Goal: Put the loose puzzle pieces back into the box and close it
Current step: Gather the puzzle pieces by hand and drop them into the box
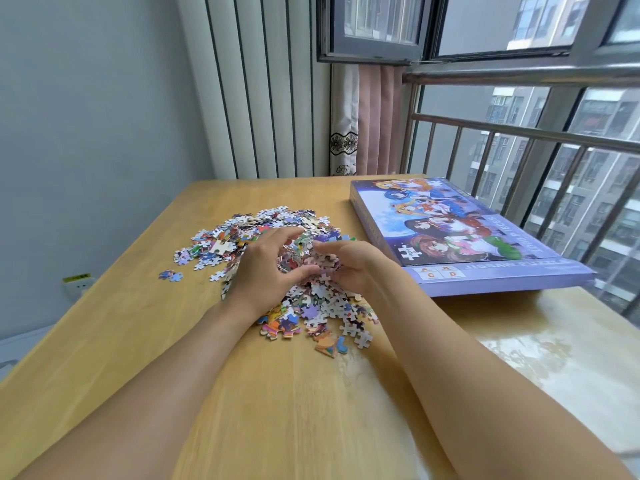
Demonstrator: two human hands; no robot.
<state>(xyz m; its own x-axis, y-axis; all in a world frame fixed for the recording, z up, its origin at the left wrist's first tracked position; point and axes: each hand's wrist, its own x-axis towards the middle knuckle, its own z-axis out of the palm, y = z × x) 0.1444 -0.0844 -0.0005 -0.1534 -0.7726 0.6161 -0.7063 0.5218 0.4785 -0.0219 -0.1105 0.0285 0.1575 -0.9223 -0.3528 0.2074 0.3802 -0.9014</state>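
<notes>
On the desk (pixel 138 341), the box (pixel 460 237) lies lidded at the right; the heap of puzzle pieces (pixel 277 258) sits beside it, none boxed yet. The left hand (pixel 263 268) and right hand (pixel 349 268) curl their fingers around a clump of pieces.

**Around the table**

A light wooden table (pixel 104 341) stands against a pale grey wall (pixel 86 116) with a white wall socket (pixel 79 285) low down. Behind it hang vertical blinds (pixel 263 98) and a pink curtain (pixel 377 119). A metal railing (pixel 519 133) fronts the window (pixel 377 26); apartment blocks (pixel 606 168) lie beyond.
</notes>
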